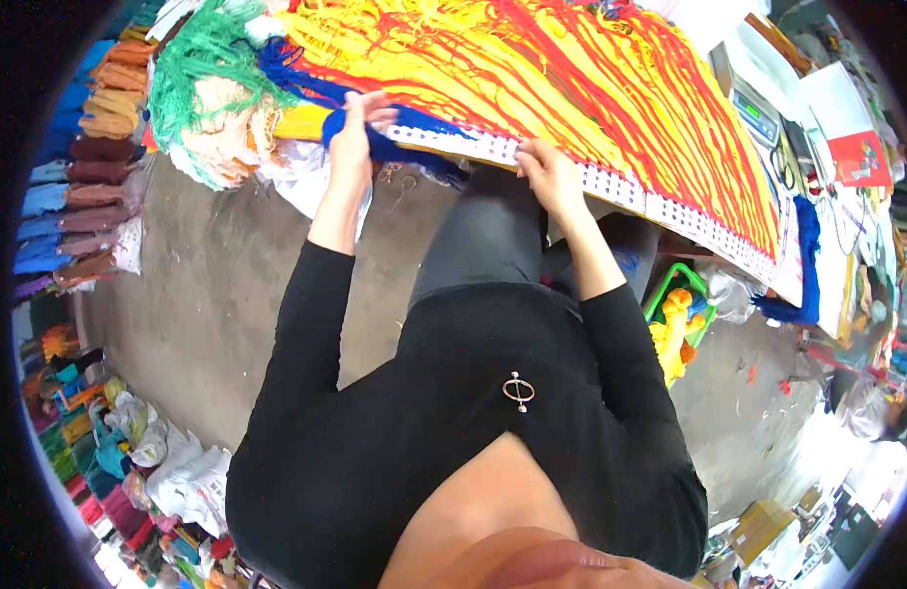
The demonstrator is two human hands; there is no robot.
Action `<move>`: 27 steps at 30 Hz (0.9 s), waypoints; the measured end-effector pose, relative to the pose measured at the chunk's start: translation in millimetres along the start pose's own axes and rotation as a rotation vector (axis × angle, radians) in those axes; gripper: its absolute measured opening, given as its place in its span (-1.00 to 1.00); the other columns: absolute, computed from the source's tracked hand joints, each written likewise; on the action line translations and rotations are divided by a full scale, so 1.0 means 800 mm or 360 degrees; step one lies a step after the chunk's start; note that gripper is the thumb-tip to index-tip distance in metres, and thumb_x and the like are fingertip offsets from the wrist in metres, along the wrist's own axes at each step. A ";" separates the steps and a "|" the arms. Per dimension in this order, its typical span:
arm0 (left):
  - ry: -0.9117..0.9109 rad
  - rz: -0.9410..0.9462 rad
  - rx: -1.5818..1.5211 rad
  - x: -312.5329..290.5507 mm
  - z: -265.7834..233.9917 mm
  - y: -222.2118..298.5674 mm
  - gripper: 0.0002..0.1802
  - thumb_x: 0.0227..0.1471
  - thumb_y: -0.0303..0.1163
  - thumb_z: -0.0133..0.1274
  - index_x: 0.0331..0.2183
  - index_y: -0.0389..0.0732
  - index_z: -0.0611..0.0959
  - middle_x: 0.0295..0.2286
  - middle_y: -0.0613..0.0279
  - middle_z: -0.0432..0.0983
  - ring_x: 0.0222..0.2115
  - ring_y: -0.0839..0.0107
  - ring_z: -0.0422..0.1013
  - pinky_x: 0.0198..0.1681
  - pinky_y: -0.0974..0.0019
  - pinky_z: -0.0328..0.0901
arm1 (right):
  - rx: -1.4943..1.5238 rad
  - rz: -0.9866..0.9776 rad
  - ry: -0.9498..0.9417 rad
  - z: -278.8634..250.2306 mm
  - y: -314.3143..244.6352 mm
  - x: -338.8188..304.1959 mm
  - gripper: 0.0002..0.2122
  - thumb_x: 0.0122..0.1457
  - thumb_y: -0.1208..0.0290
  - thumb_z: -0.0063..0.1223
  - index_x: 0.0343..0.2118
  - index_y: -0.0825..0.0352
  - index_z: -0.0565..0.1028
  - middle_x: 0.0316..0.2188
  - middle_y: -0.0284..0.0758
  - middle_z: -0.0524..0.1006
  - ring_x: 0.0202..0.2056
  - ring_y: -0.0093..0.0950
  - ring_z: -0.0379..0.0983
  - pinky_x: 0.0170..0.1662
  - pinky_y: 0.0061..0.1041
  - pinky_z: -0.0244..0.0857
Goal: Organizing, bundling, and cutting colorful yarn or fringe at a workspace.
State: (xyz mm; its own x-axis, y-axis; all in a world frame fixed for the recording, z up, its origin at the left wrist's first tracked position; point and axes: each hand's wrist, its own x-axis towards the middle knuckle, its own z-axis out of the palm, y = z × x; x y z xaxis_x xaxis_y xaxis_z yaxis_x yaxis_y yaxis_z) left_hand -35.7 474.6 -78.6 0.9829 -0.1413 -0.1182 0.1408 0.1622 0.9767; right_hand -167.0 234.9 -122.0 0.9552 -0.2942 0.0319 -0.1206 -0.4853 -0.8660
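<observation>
A bundle of dark blue yarn (400, 150) lies along the near left edge of the table and droops over it. My left hand (353, 137) is at this bundle, thumb up and fingers partly curled and slightly blurred, with blue yarn on both sides of it. Farther right, my right hand (550, 175) is at the table edge, thumb and forefinger pinched together; what lies between them is too small to make out. Beyond both hands, long yellow and red yarn strands (493, 69) spread across the table, their ends along a white dotted strip (611, 187).
Green yarn (203, 83) heaps at the table's left end. To the right are a scale (755, 118) and another blue yarn bundle (809, 255). Below the table edge stands a green basket (681, 270) with yellow yarn. Stacked skeins (105, 187) line the left side.
</observation>
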 end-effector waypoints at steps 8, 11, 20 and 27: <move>-0.0799 -0.0974 -0.0284 -0.045 0.054 -0.003 -0.39 0.10 0.03 -0.18 -0.04 -0.32 0.38 -0.11 0.10 0.36 -0.28 0.26 0.45 -0.37 0.33 0.38 | 0.0287 0.0226 -0.0125 0.028 -0.025 0.027 -0.86 0.08 0.48 -0.01 -0.37 0.46 0.44 -0.64 -0.35 0.48 -0.69 -0.61 0.37 -0.57 -0.65 0.25; -0.0719 -0.1053 -0.0193 -0.041 0.061 -0.015 -0.44 0.09 0.01 -0.13 -0.11 -0.30 0.45 -0.25 0.16 0.42 -0.34 0.33 0.46 -0.42 0.37 0.37 | 0.0197 0.0237 -0.0082 0.033 -0.023 0.031 -0.84 0.06 0.38 -0.02 -0.44 0.38 0.50 -0.67 -0.35 0.48 -0.68 -0.57 0.39 -0.53 -0.58 0.27; -0.0779 -0.0628 0.0621 -0.019 0.090 -0.040 -0.75 0.03 -0.25 -0.05 -0.31 -0.20 0.58 -0.52 0.35 0.51 -0.69 0.64 0.36 -0.73 0.59 0.10 | 0.0056 0.0300 0.0066 0.037 -0.021 0.033 -0.79 -0.04 0.26 0.00 -0.48 0.31 0.54 -0.62 -0.25 0.53 -0.57 -0.41 0.49 -0.38 -0.45 0.34; -0.0914 -0.0490 0.0842 -0.007 0.091 -0.046 -0.83 -0.01 -0.37 -0.06 -0.54 -0.18 0.56 -0.64 0.39 0.50 -0.74 0.67 0.35 -0.77 0.59 0.04 | 0.0407 0.0524 -0.0162 0.035 -0.021 0.048 -0.80 -0.03 0.31 0.05 -0.48 0.37 0.49 -0.65 -0.33 0.48 -0.64 -0.59 0.40 -0.53 -0.59 0.27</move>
State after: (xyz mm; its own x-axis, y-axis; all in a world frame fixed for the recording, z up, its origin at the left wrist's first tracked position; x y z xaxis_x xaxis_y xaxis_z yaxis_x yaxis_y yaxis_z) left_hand -55.0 397.9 -101.1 0.6762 -0.6030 -0.4232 0.1775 -0.4242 0.8880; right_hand -121.0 254.6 -120.5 0.9004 -0.3102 -0.3050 -0.3647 -0.1557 -0.9180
